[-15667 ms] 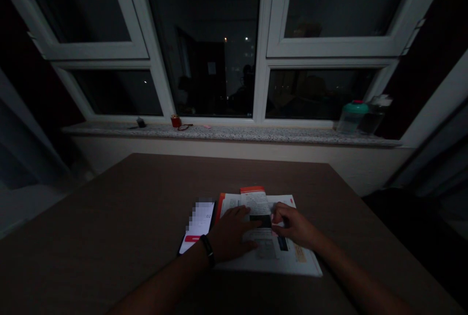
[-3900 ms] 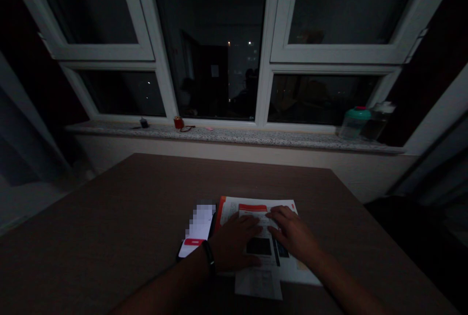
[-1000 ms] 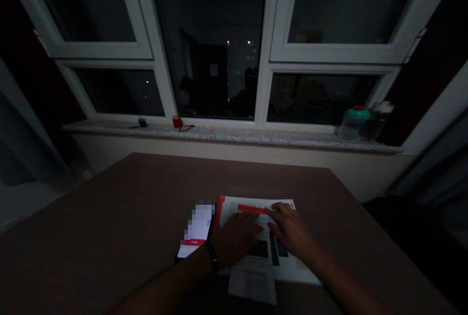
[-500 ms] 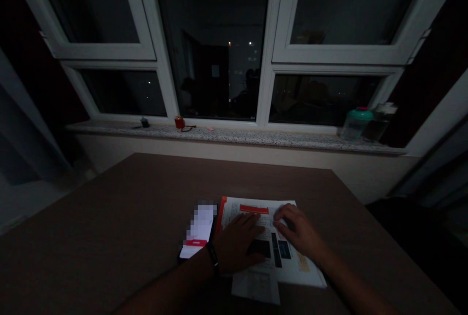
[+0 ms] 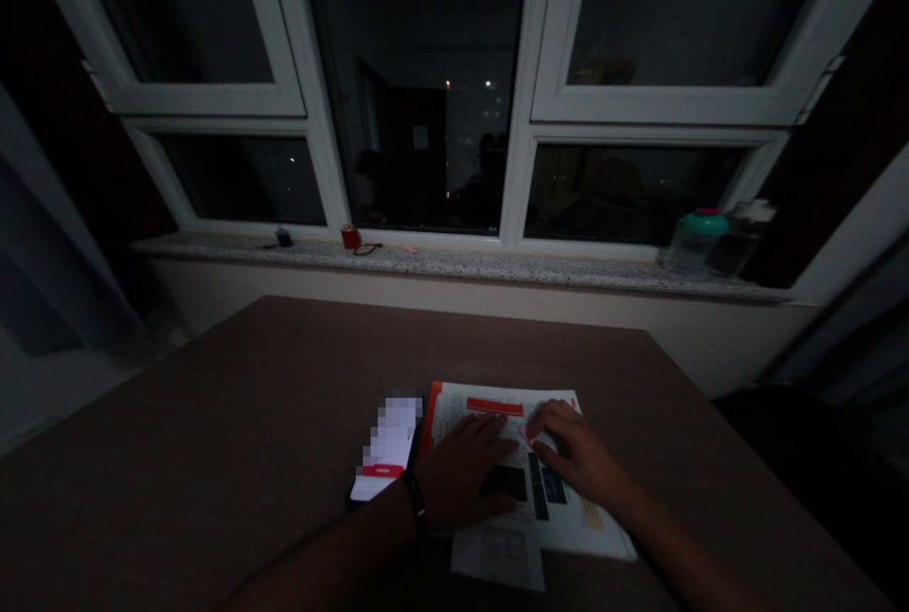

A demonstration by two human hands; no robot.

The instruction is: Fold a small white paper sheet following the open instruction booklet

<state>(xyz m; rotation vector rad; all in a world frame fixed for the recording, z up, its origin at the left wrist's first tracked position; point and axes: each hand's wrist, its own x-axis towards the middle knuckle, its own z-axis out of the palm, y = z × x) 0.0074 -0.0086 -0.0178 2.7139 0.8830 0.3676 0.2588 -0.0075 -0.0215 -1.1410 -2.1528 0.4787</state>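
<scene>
An open booklet (image 5: 603, 536) with printed text, red bars and dark pictures lies on the table before me. My left hand (image 5: 465, 470) rests flat on its left part, fingers stretched out, with a dark band round the wrist. Over the upper right of the page, my right hand (image 5: 572, 446) is closed in a pinch. A small pale pink object (image 5: 526, 436) shows at its fingertips; its kind is too dim to make out. Below the left hand, a loose greyish sheet (image 5: 497, 557) sticks out past the booklet's lower edge.
A phone (image 5: 387, 451) with a lit screen lies left of the booklet on the brown table (image 5: 213, 460). Behind, the stone windowsill (image 5: 461, 261) bears a red jar (image 5: 350, 236), a dark bottle (image 5: 283, 237) and a green-lidded container (image 5: 696, 238).
My right hand has shifted slightly left and down over the page, and the pink object now shows at its fingertips. My left hand stays in place.
</scene>
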